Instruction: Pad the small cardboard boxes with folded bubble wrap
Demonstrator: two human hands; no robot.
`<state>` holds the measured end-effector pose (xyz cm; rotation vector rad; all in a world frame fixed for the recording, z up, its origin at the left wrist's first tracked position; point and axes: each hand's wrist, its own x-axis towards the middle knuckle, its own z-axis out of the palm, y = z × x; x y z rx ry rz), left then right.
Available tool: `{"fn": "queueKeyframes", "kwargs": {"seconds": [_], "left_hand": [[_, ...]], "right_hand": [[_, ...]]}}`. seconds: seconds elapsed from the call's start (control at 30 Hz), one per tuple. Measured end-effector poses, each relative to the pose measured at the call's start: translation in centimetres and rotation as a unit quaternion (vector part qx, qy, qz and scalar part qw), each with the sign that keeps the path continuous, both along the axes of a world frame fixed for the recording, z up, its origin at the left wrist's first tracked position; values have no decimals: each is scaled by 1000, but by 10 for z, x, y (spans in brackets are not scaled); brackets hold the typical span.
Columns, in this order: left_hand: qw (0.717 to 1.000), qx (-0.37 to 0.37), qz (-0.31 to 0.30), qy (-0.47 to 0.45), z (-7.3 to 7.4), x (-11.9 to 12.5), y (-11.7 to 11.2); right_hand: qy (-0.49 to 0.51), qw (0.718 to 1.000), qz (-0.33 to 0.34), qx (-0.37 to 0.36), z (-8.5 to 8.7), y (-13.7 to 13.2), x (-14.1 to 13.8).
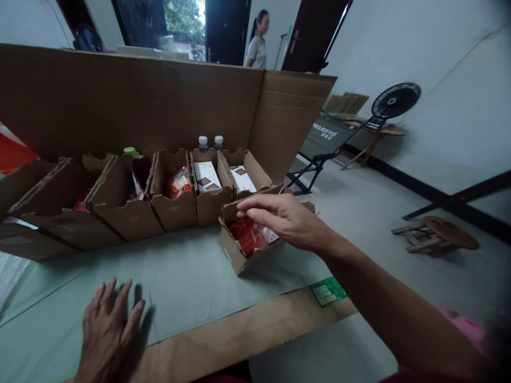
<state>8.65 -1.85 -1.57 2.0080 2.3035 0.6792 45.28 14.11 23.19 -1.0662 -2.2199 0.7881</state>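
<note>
My left hand (107, 324) is over the pale green cloth (179, 276) near the table's front, fingers spread, with nothing in it. Farther right, my right hand (285, 218) hovers over a small cardboard box (235, 258), its fingers stretched to the left and thumb slightly apart. I see nothing held in it. Inside that box lie a red packet (248, 235) and a partly covered white item (270, 234). My right hand hides the box's far right part.
Several open cardboard bins stand in a row behind, holding a red-and-clear packet (179, 182), white boxes (206, 176) and other goods. Two white-capped bottles (203, 142) show behind them. A tall cardboard panel (159, 101) backs the row. A stool (443, 234), a fan (396, 101) and a person (257, 50) are beyond.
</note>
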Motion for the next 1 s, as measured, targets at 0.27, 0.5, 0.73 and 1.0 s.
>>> {"fn": "queueKeyframes", "kwargs": {"seconds": [0.27,0.5,0.73,1.0], "left_hand": [[972,46,-178,-145,31,92,31],[903,29,-283,-321,27,188,96],[903,37,-215,-371,40,170,112],[911,37,-150,-383,61,135,111]], "right_hand": [[283,851,-434,90,-101,7,140],[227,916,-322,-77,-184,8,136],[201,929,-297,-93,-203,-15,94],[189,937,-281,-82,-209,-17,55]]}}
